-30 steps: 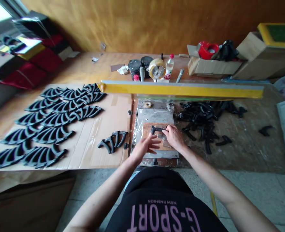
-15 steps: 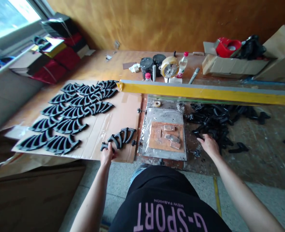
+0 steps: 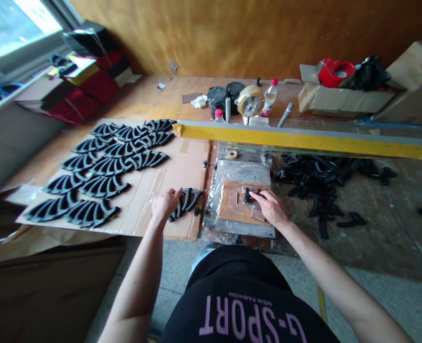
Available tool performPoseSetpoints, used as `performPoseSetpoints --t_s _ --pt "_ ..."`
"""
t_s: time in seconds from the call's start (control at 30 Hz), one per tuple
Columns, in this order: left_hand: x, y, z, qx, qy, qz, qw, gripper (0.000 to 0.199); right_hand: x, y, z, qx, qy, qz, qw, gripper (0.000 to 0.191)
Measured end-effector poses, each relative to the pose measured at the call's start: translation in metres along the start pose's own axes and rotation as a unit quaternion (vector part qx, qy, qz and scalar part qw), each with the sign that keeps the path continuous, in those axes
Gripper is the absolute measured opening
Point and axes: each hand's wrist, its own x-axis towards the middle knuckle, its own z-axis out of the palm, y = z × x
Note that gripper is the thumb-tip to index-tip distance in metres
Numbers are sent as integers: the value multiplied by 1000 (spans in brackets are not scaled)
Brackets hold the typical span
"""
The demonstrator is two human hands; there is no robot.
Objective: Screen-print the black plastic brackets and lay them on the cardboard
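Observation:
My right hand [image 3: 273, 207] is closed on a black curved plastic handle [image 3: 247, 195], its thicker end pointing left, over a wooden fixture board [image 3: 228, 209] with small blocks. That board lies on a grey metal plate [image 3: 243, 166] covered partly in clear film. My left hand [image 3: 165, 205] is over the cardboard sheet [image 3: 143, 190] with curled fingers, and whatever they hold, if anything, is hidden. Just right of it, a short row of black handles [image 3: 189, 199] lies side by side, partly covered by the hand.
Nested rows of black handles [image 3: 104, 164] cover the cardboard's left. A loose pile of handles [image 3: 318, 176] lies right of the plate. A yellow-and-grey bar [image 3: 304, 138] crosses behind. Black tubs [image 3: 217, 97], a tape roll [image 3: 250, 101], a bottle [image 3: 269, 97] and boxes [image 3: 350, 100] stand at the back.
My right hand has moved left from the pile to the fixture board, bringing a black handle. My left hand has moved up and slightly right from the near end of the short row.

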Motion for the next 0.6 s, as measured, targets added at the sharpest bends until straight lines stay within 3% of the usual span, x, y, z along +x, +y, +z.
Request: performPoseSetpoints --t_s 0.07,0.13,0.33,0.47,0.6 --pt "-7 17 1 65 9 11 998 50 6 -10 3 -40 2 -20 999 43" --pt "-18 21 7 88 17 22 996 50 11 -14 3 -63 -6 -43 997 43" --pt "-59 -21 40 85 86 76 990 42 28 -32 -10 -70 -47 -80 993 35" --pt "-76 -36 56 75 107 60 990 48 56 -78 1 23 -44 -101 994 27" --pt "-73 -37 62 36 87 70 993 50 99 -146 47 127 -136 -145 972 26"
